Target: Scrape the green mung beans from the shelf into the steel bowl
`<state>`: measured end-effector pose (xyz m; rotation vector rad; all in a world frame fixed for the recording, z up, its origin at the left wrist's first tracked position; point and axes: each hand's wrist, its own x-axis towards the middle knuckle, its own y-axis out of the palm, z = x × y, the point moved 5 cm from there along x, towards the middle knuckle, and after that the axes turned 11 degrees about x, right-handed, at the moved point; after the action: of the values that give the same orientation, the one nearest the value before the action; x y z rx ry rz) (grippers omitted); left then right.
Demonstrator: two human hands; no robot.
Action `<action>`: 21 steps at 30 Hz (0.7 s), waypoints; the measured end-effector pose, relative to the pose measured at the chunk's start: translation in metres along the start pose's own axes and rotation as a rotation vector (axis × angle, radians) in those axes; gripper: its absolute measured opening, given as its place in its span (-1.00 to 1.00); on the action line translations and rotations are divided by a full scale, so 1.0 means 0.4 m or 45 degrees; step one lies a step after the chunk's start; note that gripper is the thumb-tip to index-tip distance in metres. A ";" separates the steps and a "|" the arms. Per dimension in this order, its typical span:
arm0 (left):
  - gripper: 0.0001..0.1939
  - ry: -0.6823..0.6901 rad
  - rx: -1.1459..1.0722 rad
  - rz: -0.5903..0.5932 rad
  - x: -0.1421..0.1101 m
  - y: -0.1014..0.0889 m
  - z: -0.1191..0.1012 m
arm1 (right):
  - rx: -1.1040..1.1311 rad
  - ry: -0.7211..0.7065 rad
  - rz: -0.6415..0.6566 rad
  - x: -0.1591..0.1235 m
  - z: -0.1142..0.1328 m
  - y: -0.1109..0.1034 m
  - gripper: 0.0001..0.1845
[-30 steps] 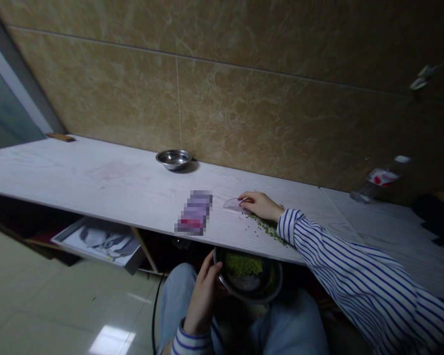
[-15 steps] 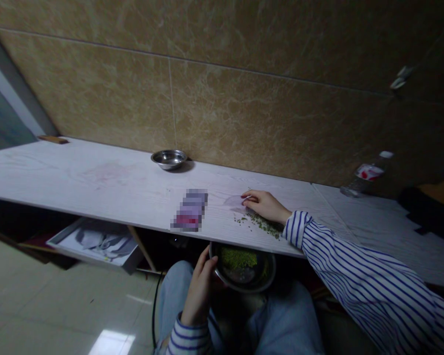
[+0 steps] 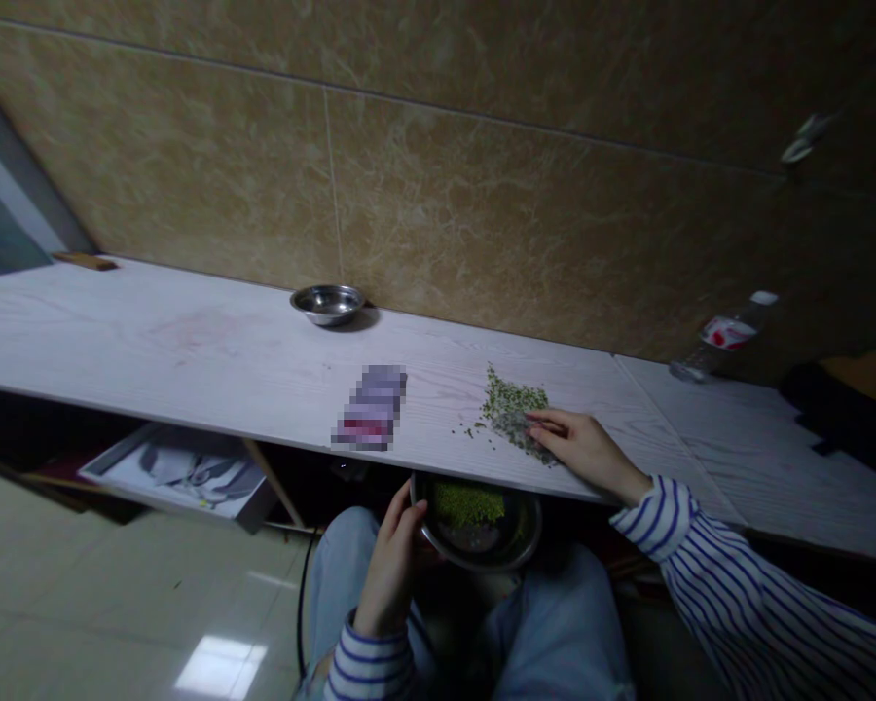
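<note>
My left hand (image 3: 394, 555) is closed on the left rim of a metal bowl (image 3: 536, 535), held below the tabletop's front edge, above my knees. Small green grains, perhaps mung beans (image 3: 474, 502), lie in the bowl; their exact kind is hard to tell. On the tabletop, my right hand (image 3: 580, 450) pinches a thin see-through plastic piece (image 3: 512, 426) with its fingertips. That piece rests over a spread of the same kind of green grains (image 3: 515, 394), and a few stray ones lie to its left.
A smaller metal bowl (image 3: 328, 306) stands by the wall. A blurred-out purple flat object (image 3: 371, 409) lies left of the grains. At the right are a plastic bottle (image 3: 726, 334) and dark cloth (image 3: 839, 409). An open drawer (image 3: 240, 506) juts out below left.
My right hand has moved right and toward me with the plastic piece, and the grain spread shows more fully. My left hand still holds the bowl in nearly the same place.
</note>
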<state>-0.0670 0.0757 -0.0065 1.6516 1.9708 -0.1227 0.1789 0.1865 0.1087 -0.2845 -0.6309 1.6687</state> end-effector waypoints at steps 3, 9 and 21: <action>-0.47 -0.010 0.002 0.015 0.001 0.004 0.002 | -0.019 0.006 -0.020 0.002 0.002 0.013 -0.63; -0.45 0.001 0.008 -0.004 0.002 -0.003 0.006 | -0.019 0.012 0.001 0.011 0.021 0.045 -0.64; -0.44 0.007 0.024 0.010 0.009 -0.005 0.013 | 0.020 0.080 -0.086 0.012 -0.013 0.020 -0.62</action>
<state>-0.0675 0.0762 -0.0130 1.6735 1.9729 -0.1339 0.1740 0.1917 0.1009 -0.3000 -0.5747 1.5931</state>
